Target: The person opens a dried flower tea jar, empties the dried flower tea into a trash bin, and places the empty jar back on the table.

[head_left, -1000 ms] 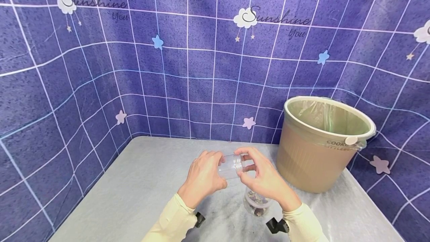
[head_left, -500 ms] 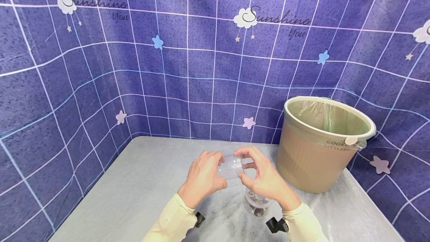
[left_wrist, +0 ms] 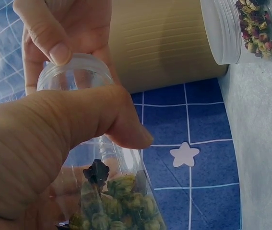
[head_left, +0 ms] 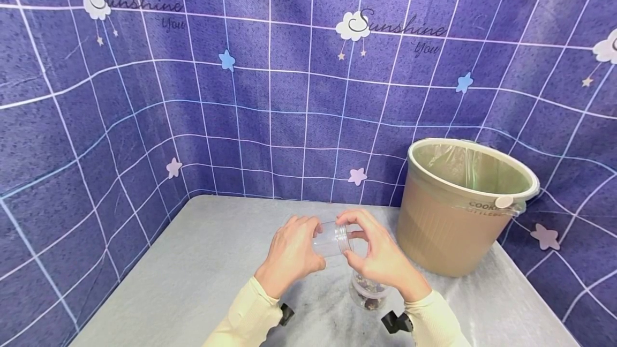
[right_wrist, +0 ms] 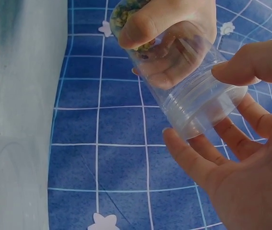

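My left hand grips a clear plastic jar by its body, tilted on its side above the table. Dried greenish-yellow flower buds lie toward the jar's bottom, with a dark flake among them. At the ridged screw-top end, my right hand pinches the rim between thumb and spread fingertips. Its palm stays apart from the jar. Below that hand, a second clear jar stands on the table; in the left wrist view it shows a whitish lid and reddish and yellow dried buds.
A tan ribbed bin with a liner bag stands at the right of the grey table. Behind and along the sides hangs a blue gridded cloth with stars and clouds. Black wrist mounts show near the sleeves.
My right thumb and fingertips have shifted slightly around the jar's rim. The left hand, the held jar and the standing jar look the same.
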`<state>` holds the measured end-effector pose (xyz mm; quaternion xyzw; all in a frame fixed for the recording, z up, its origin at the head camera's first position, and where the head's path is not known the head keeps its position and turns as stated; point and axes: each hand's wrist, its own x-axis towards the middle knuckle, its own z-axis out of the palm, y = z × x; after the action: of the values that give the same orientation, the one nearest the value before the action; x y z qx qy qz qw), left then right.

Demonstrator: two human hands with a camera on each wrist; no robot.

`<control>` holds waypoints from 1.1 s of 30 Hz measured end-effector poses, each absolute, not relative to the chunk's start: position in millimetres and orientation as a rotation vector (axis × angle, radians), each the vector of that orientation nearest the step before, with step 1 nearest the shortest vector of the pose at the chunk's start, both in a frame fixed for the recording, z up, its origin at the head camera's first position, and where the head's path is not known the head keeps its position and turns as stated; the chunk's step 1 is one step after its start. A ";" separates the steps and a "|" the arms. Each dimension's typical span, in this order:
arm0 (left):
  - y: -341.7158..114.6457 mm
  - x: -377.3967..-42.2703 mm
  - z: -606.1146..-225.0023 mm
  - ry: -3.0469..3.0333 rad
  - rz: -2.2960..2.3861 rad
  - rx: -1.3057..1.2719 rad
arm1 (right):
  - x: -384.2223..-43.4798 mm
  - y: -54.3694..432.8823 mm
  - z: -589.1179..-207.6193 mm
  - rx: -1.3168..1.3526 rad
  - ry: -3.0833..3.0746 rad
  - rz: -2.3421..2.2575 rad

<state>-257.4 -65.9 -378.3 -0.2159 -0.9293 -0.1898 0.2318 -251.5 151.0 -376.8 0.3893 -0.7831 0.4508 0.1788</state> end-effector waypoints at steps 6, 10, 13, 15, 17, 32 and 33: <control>-66.1 -258.0 -378.8 -2.560 -0.517 -0.593 | -252.7 150.8 -378.4 1.123 -2.206 1.284; -66.3 -258.3 -378.7 -2.569 -0.515 -0.590 | -252.9 150.6 -378.3 1.135 -2.197 1.273; -66.4 -258.4 -378.5 -2.573 -0.513 -0.589 | -253.2 150.5 -378.3 1.139 -2.195 1.264; -66.5 -258.4 -378.5 -2.575 -0.513 -0.589 | -253.1 150.3 -378.2 1.137 -2.197 1.259; -66.6 -258.3 -378.5 -2.576 -0.514 -0.591 | -253.1 150.1 -378.4 1.141 -2.198 1.249; -66.5 -257.3 -377.3 -2.578 -0.526 -0.588 | -252.9 150.0 -378.6 1.164 -2.178 1.194; -66.5 -257.2 -377.3 -2.576 -0.526 -0.589 | -252.7 150.0 -378.4 1.165 -2.177 1.194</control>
<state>-257.2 -66.5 -377.3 -0.2131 -0.9323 -0.1904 0.2217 -252.7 150.0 -378.4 0.4164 -0.7781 0.4266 0.1981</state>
